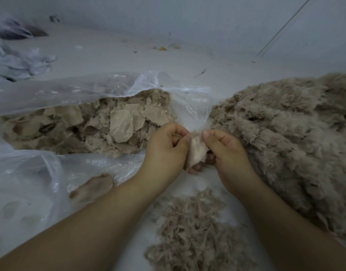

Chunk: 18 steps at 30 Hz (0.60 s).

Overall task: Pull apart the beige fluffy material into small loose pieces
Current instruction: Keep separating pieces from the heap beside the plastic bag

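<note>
Both hands meet at the centre of the frame around 1 small piece of beige fluffy material [196, 151]. The left hand [166, 149] has its fingers curled in, pinching the piece's left edge between thumb and fingers. The right hand [225, 149] pinches the right edge, thumb on top with the nail facing up and the other fingers tucked under the piece. The piece hangs between the 2 hands, its woven backing turned toward the camera, with fingertips showing beneath its lower edge. Both bare forearms run down to the lower corners of the frame.

Directly below the hands, at lower centre, lies a small pile of loose shreds [189, 231] on the pale floor [129, 55]. To the right of the hands, filling the right side of the frame, rises a large heap of fluffy beige material [285, 133]; the right wrist lies just beside its near edge. To the left of the hands, a clear plastic bag [70, 89] lies open on the floor, holding a mass of beige backing scraps [86, 126], some flat and woven-looking, others frayed. 1 single beige scrap [92, 187] rests on the plastic just beside the left forearm.

Further out, at the upper left of the frame, is a blurred heap of pale crumpled plastic or fabric [16, 61]. Small bits of debris, including 1 yellow fragment [162, 48], dot the floor at upper centre. A thin line [285, 26] slants across the wall in the upper right.
</note>
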{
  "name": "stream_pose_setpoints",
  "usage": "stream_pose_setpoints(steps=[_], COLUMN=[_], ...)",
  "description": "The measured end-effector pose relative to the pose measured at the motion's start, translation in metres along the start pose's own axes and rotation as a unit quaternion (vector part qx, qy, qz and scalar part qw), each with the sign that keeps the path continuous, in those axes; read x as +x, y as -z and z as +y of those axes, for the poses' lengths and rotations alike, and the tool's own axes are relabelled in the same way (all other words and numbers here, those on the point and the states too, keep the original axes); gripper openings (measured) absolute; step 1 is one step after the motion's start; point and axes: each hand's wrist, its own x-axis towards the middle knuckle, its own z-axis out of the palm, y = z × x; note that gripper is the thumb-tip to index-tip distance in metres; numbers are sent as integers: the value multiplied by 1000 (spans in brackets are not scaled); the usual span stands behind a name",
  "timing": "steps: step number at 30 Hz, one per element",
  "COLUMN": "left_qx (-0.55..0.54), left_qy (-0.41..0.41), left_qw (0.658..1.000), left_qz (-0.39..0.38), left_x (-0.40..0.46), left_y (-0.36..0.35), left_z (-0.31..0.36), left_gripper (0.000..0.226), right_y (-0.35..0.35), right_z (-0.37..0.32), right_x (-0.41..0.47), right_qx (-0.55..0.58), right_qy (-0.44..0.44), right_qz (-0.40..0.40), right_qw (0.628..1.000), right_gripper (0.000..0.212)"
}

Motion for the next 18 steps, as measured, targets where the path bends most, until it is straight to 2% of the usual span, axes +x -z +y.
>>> stream_pose_setpoints(steps=[3,5,8,10,13,15,18], left_qx=[13,1,42,58,62,94,120], left_qy=[1,25,47,47,9,-25,-41], left_qw=[1000,1000,998,997,998,995,989], left_qz=[13,11,-10,-20,-8,20,74], left_x=[-1,-1,-1,-1,0,1,3], left_y=[-1,-1,-1,0,2,2,4], left_z=[2,3,4,4,2,0,-3], left_gripper=[14,7,21,19,22,27,36], right_y=[1,2,2,2,1,1,3], right_z=[4,4,4,6,6,5,6], right_x=[2,2,0,-1,-1,-1,0], right_qx=[-16,-35,-58,-84,-86,-80,-55], right_qy=[13,20,27,37,39,33,21], right_qz=[-9,-13,-44,-56,-71,-74,-59], right_qw=[1000,999,997,994,993,994,996], right_gripper=[28,25,17,11,17,11,14])
